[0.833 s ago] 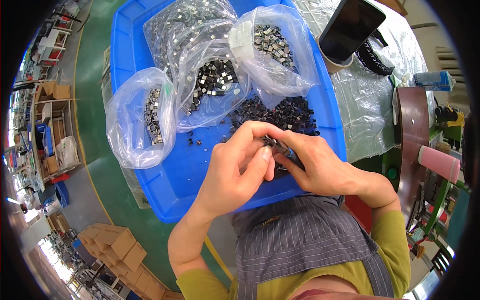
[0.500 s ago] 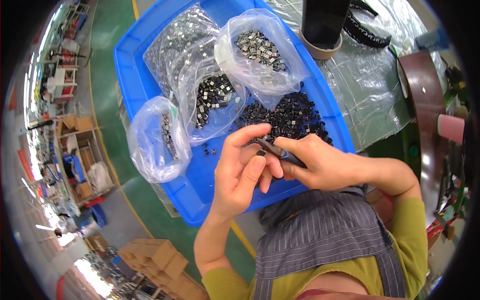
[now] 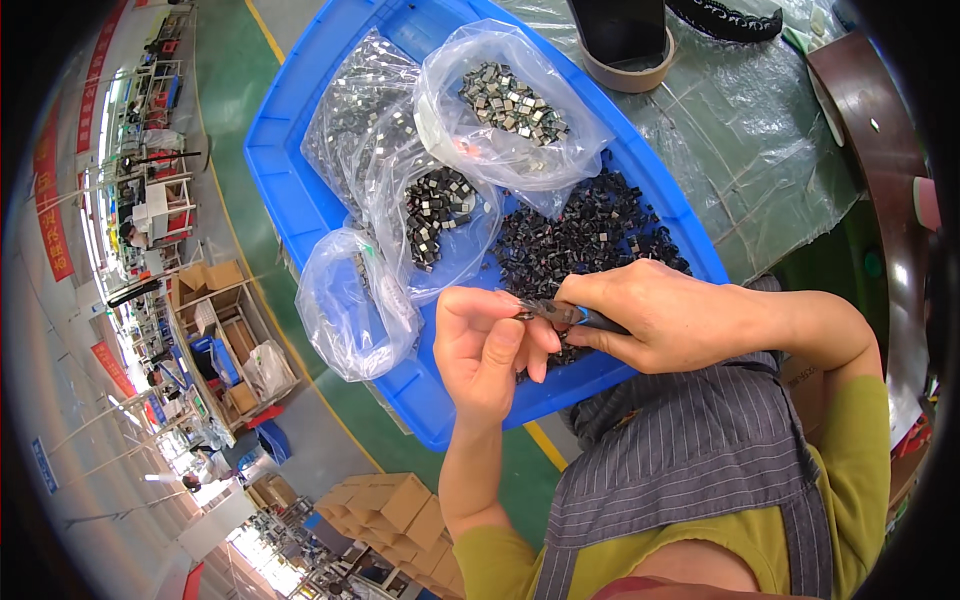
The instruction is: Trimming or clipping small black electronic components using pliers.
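My right hand (image 3: 665, 315) is closed around small hand pliers (image 3: 592, 319) with dark and blue handles, their jaws pointing left. My left hand (image 3: 482, 350) has its thumb and fingers curled together at the jaws. A small dark part (image 3: 523, 309) shows at the left fingertips, touching the jaws; its exact shape is too small to make out. Both hands are above the near side of a blue plastic tray (image 3: 420, 425). Just beyond them lies a heap of small black parts (image 3: 570, 235), partly covered by my right hand.
Clear plastic bags stand open in the tray: one with silvery metal pieces (image 3: 515, 100), another with black-and-silver pieces (image 3: 435, 215), and a smaller bag (image 3: 345, 320) at left. Beyond the tray, a black container (image 3: 620, 35) rests by a tape roll (image 3: 630, 78) on a plastic-covered table (image 3: 740, 170).
The plier jaws have shifted to my left index fingertip; the small dark part was by the thumb tip before. The whole view has swung, so the tray appears slightly further right.
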`<state>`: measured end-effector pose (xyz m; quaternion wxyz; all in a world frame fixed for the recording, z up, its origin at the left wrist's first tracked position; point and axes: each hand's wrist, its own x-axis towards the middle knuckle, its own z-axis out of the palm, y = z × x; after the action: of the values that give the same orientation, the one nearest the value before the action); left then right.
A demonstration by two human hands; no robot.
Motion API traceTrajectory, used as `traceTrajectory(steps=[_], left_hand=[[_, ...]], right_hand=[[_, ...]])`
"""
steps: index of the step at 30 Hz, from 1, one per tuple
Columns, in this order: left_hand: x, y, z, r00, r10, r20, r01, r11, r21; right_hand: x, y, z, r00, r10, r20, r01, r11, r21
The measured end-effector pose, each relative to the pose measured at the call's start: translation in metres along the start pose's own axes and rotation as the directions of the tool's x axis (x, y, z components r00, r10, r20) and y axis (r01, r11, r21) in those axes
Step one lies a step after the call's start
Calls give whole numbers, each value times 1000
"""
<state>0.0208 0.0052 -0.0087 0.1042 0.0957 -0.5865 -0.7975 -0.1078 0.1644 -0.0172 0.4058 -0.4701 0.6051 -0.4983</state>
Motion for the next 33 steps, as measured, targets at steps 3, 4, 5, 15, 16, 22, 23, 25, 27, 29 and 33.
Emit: traceTrajectory(steps=[3,4,5,15,16,22,23,25,27,29,33], left_hand=[[4,0,3,998,19,-52,-20,1000,-7],[5,1,4,996,32,-83,-31,999,13],[5,0,3,996,18,-83,-17,1000,15],[2,-1,-1,997,-6,-78,10,999,45],[2,-1,-1,997,-8,-80,11,999,45],[3,-1,-1,994,-33,-104,37,999,34],[3,0,-1,993,-54,-109,58,998,34],[3,0,-2,991,-75,-114,79,996,32],[2,-1,-4,991,-80,-106,84,996,33],[1,0,-4,991,-81,-110,87,995,51],[4,2,0,985,-124,-120,131,990,46]], right_hand=[[1,-1,0,1000,14,-17,-15,1000,-16],[2,-1,-1,999,32,-20,-32,999,-18],[2,0,-1,999,33,-18,-34,999,-16],[1,-1,-2,999,45,20,-45,999,-14],[2,-2,-3,997,71,42,-71,997,1],[3,-1,-4,995,90,50,-90,996,-3],[3,0,-4,995,90,50,-90,996,-3],[2,2,-3,998,60,35,-60,998,-3],[3,-3,-7,989,126,82,-124,992,-29],[4,-4,-6,974,191,125,-185,981,-58],[2,-1,-2,993,112,37,-109,992,-70]])
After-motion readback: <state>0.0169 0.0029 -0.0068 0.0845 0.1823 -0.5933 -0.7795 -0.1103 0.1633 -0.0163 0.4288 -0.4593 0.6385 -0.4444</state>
